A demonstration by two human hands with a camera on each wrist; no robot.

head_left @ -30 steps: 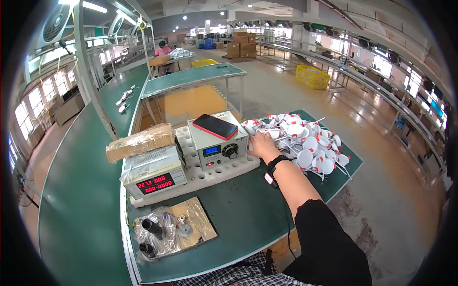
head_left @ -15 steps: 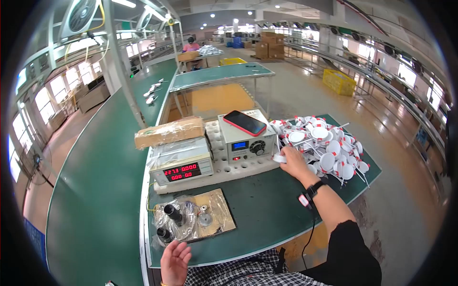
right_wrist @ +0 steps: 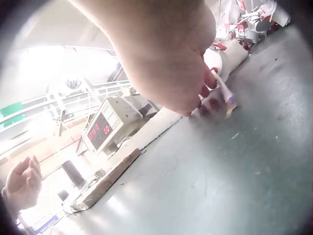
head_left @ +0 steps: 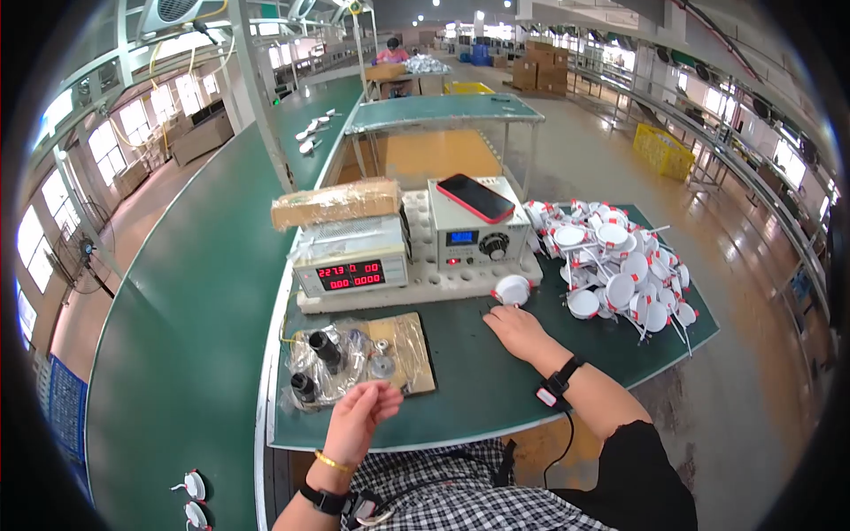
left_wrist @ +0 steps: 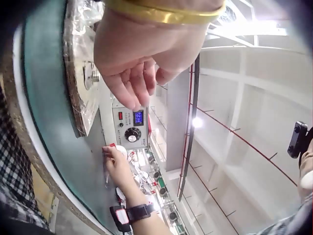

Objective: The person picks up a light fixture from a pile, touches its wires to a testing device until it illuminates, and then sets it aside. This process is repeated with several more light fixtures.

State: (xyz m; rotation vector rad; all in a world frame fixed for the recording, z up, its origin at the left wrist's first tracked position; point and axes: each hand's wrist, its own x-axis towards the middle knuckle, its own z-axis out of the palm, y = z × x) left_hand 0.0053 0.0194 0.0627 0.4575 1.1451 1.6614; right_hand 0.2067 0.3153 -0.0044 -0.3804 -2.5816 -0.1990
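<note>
A white round lamp (head_left: 512,290) with red clips stands at the front edge of the foam block (head_left: 425,285). Just in front of it my right hand (head_left: 522,334) rests on the table, fingers extended and low. The right wrist view shows the lamp (right_wrist: 218,59) and its pale lead (right_wrist: 225,93) close beside the fingers; whether they touch cannot be told. My left hand (head_left: 361,416) hovers over the near edge of the plastic-wrapped board (head_left: 412,350), fingers loosely bent and holding nothing. A pile of similar lamps (head_left: 620,279) lies to the right.
Behind the board stands a meter (head_left: 350,265) with red digits, a carton (head_left: 336,205) on it. A dial box (head_left: 478,243) carries a phone (head_left: 475,197). Black cylinders (head_left: 326,350) rise from the board. More lamps (head_left: 195,485) lie on the green belt (head_left: 195,336) at left.
My right hand has moved from the pile's edge toward the table front, and one lamp now stands apart from the pile. My left hand has come into view and risen toward the board.
</note>
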